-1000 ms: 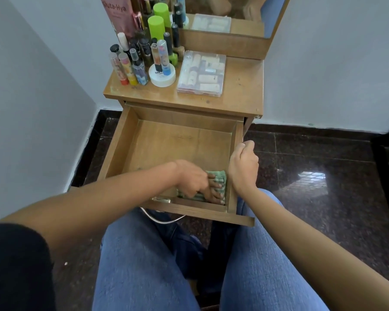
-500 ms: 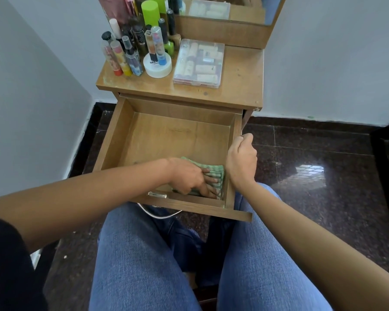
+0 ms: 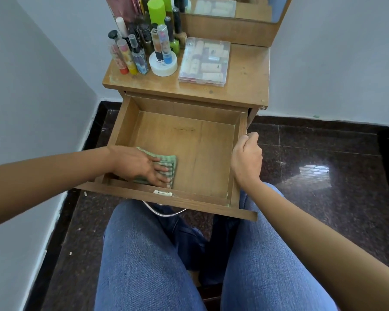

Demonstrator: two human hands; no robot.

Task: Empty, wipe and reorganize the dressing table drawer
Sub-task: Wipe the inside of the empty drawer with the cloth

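One drawer (image 3: 202,153), pulled well out of the dressing table (image 3: 247,75) and bare of contents, gets its wipe-down. A folded green striped cloth (image 3: 170,163) lies near its front left corner, pressed to the wooden floor under the flat, straight fingers of the left hand (image 3: 137,164). The right hand (image 3: 246,158) curls over the drawer's right wall, apparently to steady it against the rubbing. Cosmetic bottles (image 3: 142,48), a white jar (image 3: 163,65) and a clear plastic case (image 3: 204,61) crowd the table top above, seemingly parked there until restocking, which has not yet begun.
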